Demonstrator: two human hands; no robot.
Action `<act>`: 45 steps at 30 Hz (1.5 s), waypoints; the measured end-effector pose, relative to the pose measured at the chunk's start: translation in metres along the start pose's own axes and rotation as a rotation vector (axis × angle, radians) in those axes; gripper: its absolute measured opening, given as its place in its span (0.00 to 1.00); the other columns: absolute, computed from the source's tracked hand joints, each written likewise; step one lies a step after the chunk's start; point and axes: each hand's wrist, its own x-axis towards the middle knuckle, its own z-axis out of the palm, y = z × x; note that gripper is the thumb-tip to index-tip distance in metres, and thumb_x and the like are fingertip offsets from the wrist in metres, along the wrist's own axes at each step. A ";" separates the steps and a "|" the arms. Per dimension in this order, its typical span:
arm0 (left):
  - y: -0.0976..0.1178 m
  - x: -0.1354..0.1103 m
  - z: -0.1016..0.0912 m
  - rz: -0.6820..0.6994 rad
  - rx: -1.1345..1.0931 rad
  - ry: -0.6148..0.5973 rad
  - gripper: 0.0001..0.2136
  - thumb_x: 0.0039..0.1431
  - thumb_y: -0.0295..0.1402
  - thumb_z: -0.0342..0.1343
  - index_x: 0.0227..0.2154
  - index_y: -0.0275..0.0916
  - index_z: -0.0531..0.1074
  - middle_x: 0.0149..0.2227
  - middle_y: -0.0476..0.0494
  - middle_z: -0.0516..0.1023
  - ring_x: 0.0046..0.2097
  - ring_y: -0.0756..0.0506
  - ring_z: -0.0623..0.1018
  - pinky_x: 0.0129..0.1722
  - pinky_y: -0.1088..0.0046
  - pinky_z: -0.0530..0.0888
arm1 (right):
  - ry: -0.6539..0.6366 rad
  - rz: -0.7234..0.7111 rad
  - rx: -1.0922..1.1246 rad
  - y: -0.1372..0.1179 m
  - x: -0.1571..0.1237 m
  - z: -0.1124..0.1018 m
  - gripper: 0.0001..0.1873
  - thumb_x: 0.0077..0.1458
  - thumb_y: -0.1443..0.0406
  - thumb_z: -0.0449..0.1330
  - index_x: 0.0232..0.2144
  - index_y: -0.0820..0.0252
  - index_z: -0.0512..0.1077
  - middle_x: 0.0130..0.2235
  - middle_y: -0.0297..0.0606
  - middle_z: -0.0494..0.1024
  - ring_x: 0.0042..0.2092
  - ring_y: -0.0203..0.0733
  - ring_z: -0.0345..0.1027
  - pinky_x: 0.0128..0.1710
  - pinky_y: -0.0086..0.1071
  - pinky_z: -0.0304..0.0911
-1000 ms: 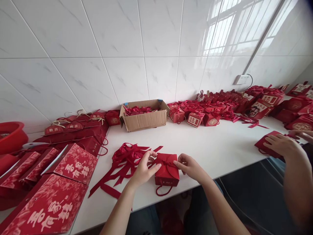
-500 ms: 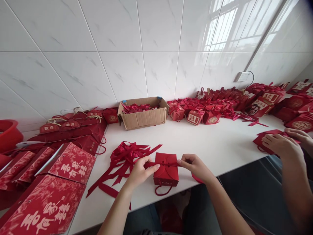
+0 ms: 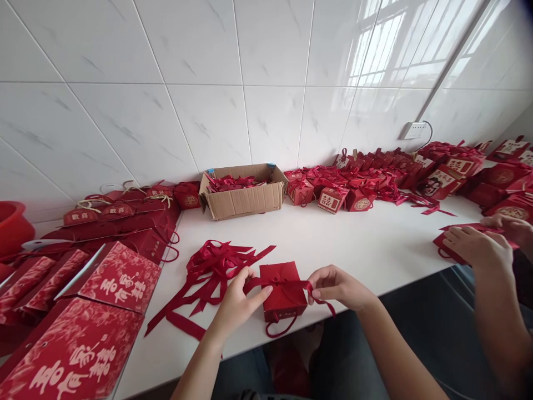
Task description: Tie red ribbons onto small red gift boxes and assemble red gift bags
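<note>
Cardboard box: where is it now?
Head view, centre: the cardboard box sits against the tiled wall, between flat red bags to its left and small red gift boxes to its right.

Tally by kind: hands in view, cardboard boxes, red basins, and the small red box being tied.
Own hands: 2, left hand and right hand, both pinching the ribbon
Co-worker's hands: 2
Cardboard box: 1
Red basin: 1
Small red box: 1
Total: 7
</note>
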 end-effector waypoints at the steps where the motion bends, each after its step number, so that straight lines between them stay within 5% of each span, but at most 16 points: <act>1: 0.000 -0.001 0.000 0.036 0.005 0.021 0.14 0.52 0.44 0.59 0.34 0.43 0.64 0.38 0.47 0.70 0.43 0.42 0.72 0.47 0.65 0.69 | -0.004 -0.011 0.025 -0.001 0.000 0.003 0.14 0.45 0.58 0.70 0.32 0.63 0.78 0.28 0.38 0.79 0.30 0.37 0.70 0.35 0.32 0.63; 4: 0.007 -0.002 0.001 0.213 0.035 0.117 0.13 0.53 0.37 0.59 0.41 0.45 0.67 0.47 0.43 0.71 0.51 0.40 0.70 0.53 0.61 0.66 | -0.008 -0.030 0.081 -0.005 0.002 0.010 0.14 0.52 0.56 0.65 0.30 0.63 0.77 0.28 0.38 0.79 0.33 0.39 0.73 0.38 0.35 0.65; 7: 0.023 -0.002 0.006 0.388 0.075 0.071 0.07 0.56 0.35 0.58 0.39 0.46 0.71 0.47 0.44 0.74 0.53 0.40 0.71 0.55 0.60 0.63 | 0.024 -0.024 0.058 -0.012 0.001 0.014 0.13 0.51 0.58 0.66 0.28 0.63 0.76 0.27 0.36 0.78 0.30 0.35 0.70 0.35 0.32 0.63; 10: 0.037 0.000 0.016 0.494 0.169 -0.033 0.06 0.55 0.35 0.61 0.36 0.46 0.73 0.40 0.49 0.78 0.46 0.42 0.75 0.51 0.62 0.63 | 0.054 -0.015 0.014 -0.020 -0.002 0.015 0.13 0.47 0.59 0.69 0.28 0.64 0.75 0.25 0.34 0.75 0.28 0.33 0.66 0.32 0.30 0.60; 14: 0.043 0.007 0.030 0.593 0.300 0.090 0.04 0.58 0.30 0.55 0.29 0.43 0.71 0.31 0.53 0.79 0.35 0.46 0.76 0.45 0.63 0.61 | 0.077 0.003 0.010 -0.025 -0.006 0.016 0.14 0.47 0.59 0.69 0.29 0.62 0.71 0.24 0.32 0.74 0.26 0.32 0.64 0.29 0.28 0.58; 19: 0.039 0.011 0.037 0.617 0.314 0.210 0.05 0.57 0.26 0.50 0.29 0.42 0.69 0.27 0.51 0.77 0.33 0.46 0.75 0.45 0.62 0.60 | 0.083 0.100 -0.101 -0.021 -0.011 0.017 0.17 0.43 0.58 0.70 0.29 0.61 0.70 0.24 0.29 0.72 0.26 0.31 0.62 0.28 0.27 0.56; 25: 0.032 0.011 0.037 0.589 0.276 0.292 0.05 0.56 0.27 0.50 0.32 0.43 0.69 0.28 0.50 0.76 0.33 0.45 0.76 0.45 0.62 0.62 | 0.111 0.082 -0.320 -0.024 -0.024 0.022 0.19 0.54 0.51 0.60 0.25 0.62 0.72 0.24 0.34 0.75 0.27 0.34 0.64 0.28 0.29 0.57; 32: 0.027 0.014 0.034 0.536 0.193 0.304 0.04 0.56 0.29 0.51 0.32 0.43 0.69 0.30 0.50 0.78 0.34 0.44 0.76 0.44 0.62 0.64 | 0.087 0.112 -0.857 -0.028 -0.046 0.021 0.11 0.49 0.57 0.65 0.26 0.57 0.79 0.28 0.36 0.80 0.30 0.42 0.71 0.31 0.32 0.61; 37: 0.036 0.012 0.030 0.531 0.133 0.278 0.03 0.56 0.31 0.52 0.29 0.42 0.69 0.30 0.49 0.78 0.36 0.44 0.76 0.43 0.63 0.65 | 0.394 -0.091 -0.745 -0.028 -0.026 0.035 0.14 0.54 0.54 0.62 0.36 0.56 0.78 0.37 0.38 0.80 0.39 0.44 0.72 0.39 0.34 0.64; 42: 0.046 0.010 0.024 0.548 0.100 0.254 0.03 0.56 0.32 0.53 0.27 0.42 0.70 0.29 0.49 0.78 0.36 0.44 0.76 0.47 0.62 0.65 | 0.353 -0.277 -0.617 -0.017 -0.001 0.053 0.14 0.59 0.55 0.57 0.35 0.57 0.76 0.34 0.37 0.76 0.35 0.39 0.68 0.36 0.33 0.64; 45: 0.046 0.009 0.020 0.529 0.058 0.241 0.04 0.56 0.33 0.54 0.27 0.42 0.70 0.29 0.48 0.78 0.36 0.44 0.76 0.47 0.62 0.67 | 0.315 -0.369 -0.508 -0.010 0.008 0.055 0.17 0.62 0.54 0.53 0.38 0.55 0.77 0.43 0.41 0.74 0.43 0.42 0.68 0.44 0.34 0.65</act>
